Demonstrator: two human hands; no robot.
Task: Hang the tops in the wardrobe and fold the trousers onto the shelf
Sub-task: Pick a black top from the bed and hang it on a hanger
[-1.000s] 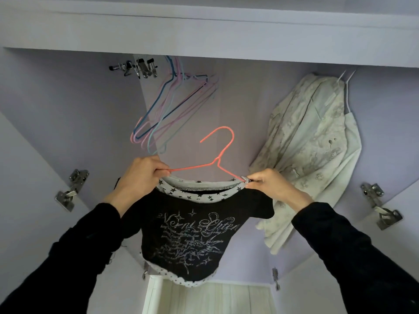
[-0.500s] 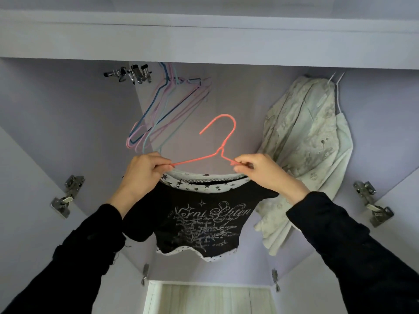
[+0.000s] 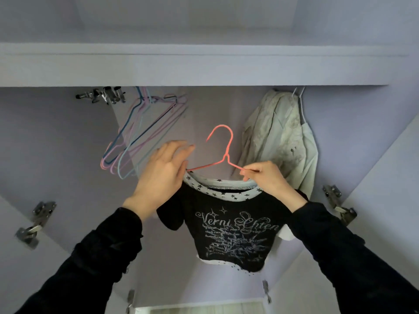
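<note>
A black top (image 3: 229, 232) with silver lettering and a star-print white collar hangs on an orange wire hanger (image 3: 223, 152) inside the open wardrobe. My right hand (image 3: 266, 177) pinches the hanger's right arm at the collar. My left hand (image 3: 163, 175) is at the hanger's left end with fingers spread and lifted; it looks loosened from the wire. The hanger's hook points up, below the rail level and free of it.
Several empty coloured wire hangers (image 3: 140, 137) hang at the upper left beside metal clips (image 3: 102, 96). A pale patterned garment (image 3: 278, 141) hangs at the right. Door hinges (image 3: 34, 223) sit on both open doors. A thick shelf edge (image 3: 204, 69) runs overhead.
My left hand has opened and lifted off the hanger's left arm. The right hand keeps its pinch. The view has tilted, so the top sits lower in frame.
</note>
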